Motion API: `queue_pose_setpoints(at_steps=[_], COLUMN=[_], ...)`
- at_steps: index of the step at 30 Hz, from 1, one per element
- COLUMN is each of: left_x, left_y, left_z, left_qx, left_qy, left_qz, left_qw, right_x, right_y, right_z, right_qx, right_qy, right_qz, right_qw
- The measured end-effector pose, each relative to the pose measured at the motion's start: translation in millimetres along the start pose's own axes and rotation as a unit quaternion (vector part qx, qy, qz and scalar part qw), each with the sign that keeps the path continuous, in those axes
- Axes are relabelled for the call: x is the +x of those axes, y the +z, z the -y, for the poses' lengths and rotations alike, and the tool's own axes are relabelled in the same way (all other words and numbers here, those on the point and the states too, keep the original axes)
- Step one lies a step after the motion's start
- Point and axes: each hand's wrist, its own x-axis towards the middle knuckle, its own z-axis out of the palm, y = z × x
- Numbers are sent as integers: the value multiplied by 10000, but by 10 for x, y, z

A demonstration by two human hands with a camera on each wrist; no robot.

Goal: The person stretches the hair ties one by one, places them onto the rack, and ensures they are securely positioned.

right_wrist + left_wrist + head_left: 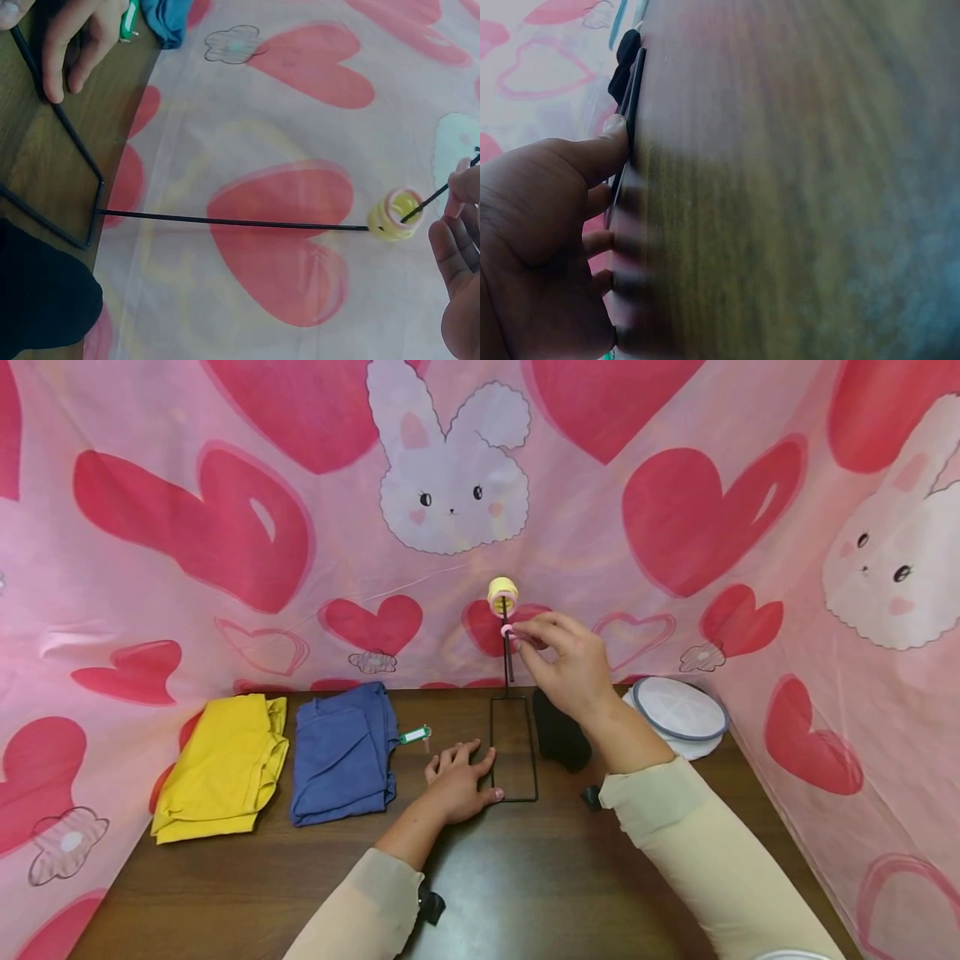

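- Left hand [459, 781] was laid flat on the table [525, 877], fingers straight, thumb and fingertips pressed against the near left side of the wire stand's [513, 747] rectangular base; judged to be steadying it, nothing was gripped.
- Stand was placed near the table's back edge, centre; its upright rod [508, 660] rose from the far side of the base.
- Right hand [566, 664] was raised beside the rod, fingertips closed in a pinch on a small pink ring [507, 630] at the rod, below the yellow roll [502, 592] seated at the top.
- In the right wrist view the rod [232, 221] was seen running into the yellow roll [395, 214], with the right hand's fingers [457, 247] just past it.
- Folded yellow cloth [221, 764] and blue cloth [343, 752] were laid side by side on the left; a green-and-white tag [415, 735] sat just beside the blue one.
- Black cloth [558, 735] lay right of the base, partly hidden by the right forearm.
- White round item with grey rim [678, 710] was at the back right; what it was could not be told.
- Pink ring's exact seating on the rod was covered by fingers.
- Left wrist view was blurred; only the thumb [604, 150] against the black wire [634, 90] could be made out.
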Motion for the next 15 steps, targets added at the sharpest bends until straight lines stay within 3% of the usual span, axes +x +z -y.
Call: queue_pose_setpoints(at_steps=[15], left_x=[15], left_y=[14], left_z=[15], left_qx=[82], left_qy=[-2], left_qz=[12], left_qw=[10000], right_x=[163], right_y=[313], right_z=[-196], right_qx=[139], right_qy=[603], right_qz=[-591], right_qw=[9963])
